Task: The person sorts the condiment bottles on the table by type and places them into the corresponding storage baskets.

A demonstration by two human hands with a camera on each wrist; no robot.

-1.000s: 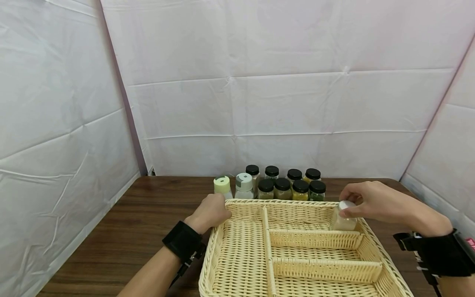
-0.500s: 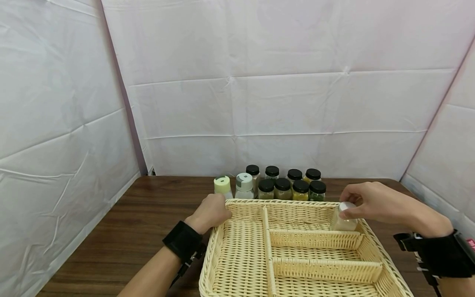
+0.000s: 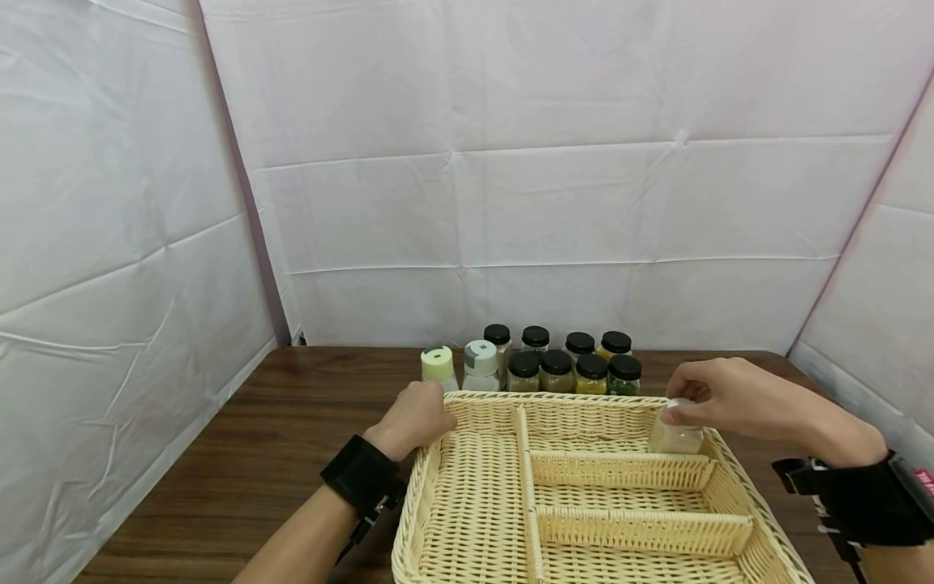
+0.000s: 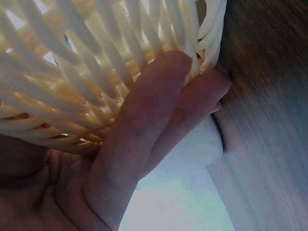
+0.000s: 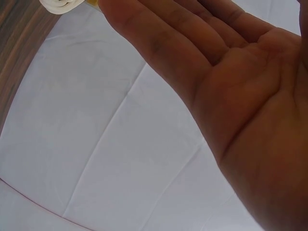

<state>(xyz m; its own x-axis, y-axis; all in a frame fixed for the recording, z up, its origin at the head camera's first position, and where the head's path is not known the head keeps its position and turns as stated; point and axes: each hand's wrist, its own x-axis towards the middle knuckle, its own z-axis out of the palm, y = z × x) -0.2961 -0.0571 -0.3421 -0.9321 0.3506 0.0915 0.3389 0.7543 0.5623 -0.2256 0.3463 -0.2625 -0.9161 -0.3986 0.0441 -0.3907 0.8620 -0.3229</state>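
Note:
A pale wicker basket [image 3: 477,487] with dividers lies on the table. My left hand [image 3: 416,418] grips its rim at the back left corner. In the left wrist view, two fingers [image 4: 144,115] lie along the outside of the woven wall [image 4: 96,62]. At the back right corner of the basket stands a clear jar [image 3: 674,439] with a white lid and pale contents. My right hand [image 3: 737,401] holds this jar by the lid from above, with the thumb on its near side. The right wrist view shows the palm [image 5: 250,106] but not the jar.
Behind the basket stand several black-lidded spice jars [image 3: 556,369] in two rows. Left of them are a bottle with a yellow-green cap [image 3: 437,362] and one with a grey-green cap [image 3: 480,358]. White sheeting [image 3: 467,203] surrounds the dark wooden table [image 3: 219,478].
My right thumb and fingers have shifted slightly over the jar's white lid, covering more of it. The jar, basket and left hand stay essentially where they were.

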